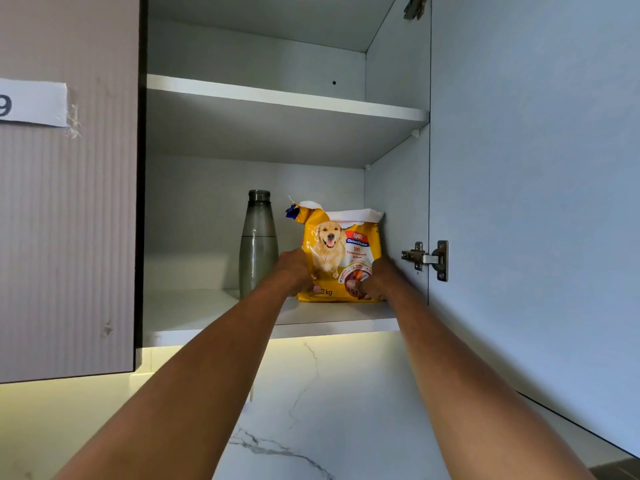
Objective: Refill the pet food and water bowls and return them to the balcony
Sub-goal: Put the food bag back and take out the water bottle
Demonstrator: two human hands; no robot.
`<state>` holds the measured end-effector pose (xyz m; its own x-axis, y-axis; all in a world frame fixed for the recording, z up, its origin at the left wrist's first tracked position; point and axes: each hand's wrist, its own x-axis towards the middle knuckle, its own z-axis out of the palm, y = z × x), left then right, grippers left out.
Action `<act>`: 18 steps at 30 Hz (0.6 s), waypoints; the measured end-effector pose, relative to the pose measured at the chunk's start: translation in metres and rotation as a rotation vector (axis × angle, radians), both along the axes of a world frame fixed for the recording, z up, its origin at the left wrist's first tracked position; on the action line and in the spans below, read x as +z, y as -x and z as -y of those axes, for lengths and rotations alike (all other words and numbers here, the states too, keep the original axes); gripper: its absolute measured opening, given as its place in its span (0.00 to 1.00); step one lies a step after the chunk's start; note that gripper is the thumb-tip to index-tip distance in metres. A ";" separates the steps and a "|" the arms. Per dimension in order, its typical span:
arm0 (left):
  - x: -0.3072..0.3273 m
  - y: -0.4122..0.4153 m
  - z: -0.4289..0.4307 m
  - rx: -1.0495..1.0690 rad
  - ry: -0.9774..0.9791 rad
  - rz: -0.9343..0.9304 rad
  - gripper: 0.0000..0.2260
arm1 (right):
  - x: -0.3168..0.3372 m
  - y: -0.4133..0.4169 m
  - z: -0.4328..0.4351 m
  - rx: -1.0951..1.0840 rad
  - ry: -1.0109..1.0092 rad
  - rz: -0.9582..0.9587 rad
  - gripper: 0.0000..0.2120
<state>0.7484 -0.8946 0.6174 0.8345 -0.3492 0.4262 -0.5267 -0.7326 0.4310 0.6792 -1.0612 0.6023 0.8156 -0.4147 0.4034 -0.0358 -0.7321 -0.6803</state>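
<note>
Your left hand (pixel 294 271) and right hand (pixel 378 279) clasp the lower sides of the torn-open dog food bag (pixel 341 247), fingers curled round it, thumbs in front, probably to keep it upright, where it stands on the bottom shelf (pixel 194 311) beside the bottle (pixel 258 244).

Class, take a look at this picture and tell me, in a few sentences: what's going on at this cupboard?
A person reaches both arms into an open wall cabinet. The left hand and right hand grip the lower sides of a yellow dog food bag, whose top is torn open. The bag stands on the lower shelf. A grey bottle stands upright just left of the bag, partly behind the left hand.
</note>
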 end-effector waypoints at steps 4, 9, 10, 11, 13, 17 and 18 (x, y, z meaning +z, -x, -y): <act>-0.003 0.007 -0.005 0.023 -0.045 0.051 0.30 | -0.004 0.012 -0.005 -0.026 0.043 -0.016 0.31; -0.016 0.031 -0.035 0.049 0.018 0.238 0.22 | -0.018 0.039 -0.036 -0.168 0.157 0.105 0.30; -0.020 0.039 -0.045 0.045 0.042 0.303 0.19 | -0.022 0.043 -0.044 -0.184 0.184 0.157 0.30; -0.024 0.046 -0.057 0.042 0.049 0.382 0.16 | -0.025 0.046 -0.053 -0.169 0.202 0.207 0.30; -0.030 0.062 -0.086 0.034 0.024 0.588 0.12 | -0.026 0.049 -0.071 -0.084 0.204 0.282 0.28; -0.032 0.081 -0.151 0.059 0.006 0.920 0.13 | -0.018 0.037 -0.114 0.104 0.146 0.315 0.24; -0.031 0.081 -0.164 0.097 -0.004 0.980 0.16 | -0.015 0.030 -0.123 0.128 0.138 0.312 0.24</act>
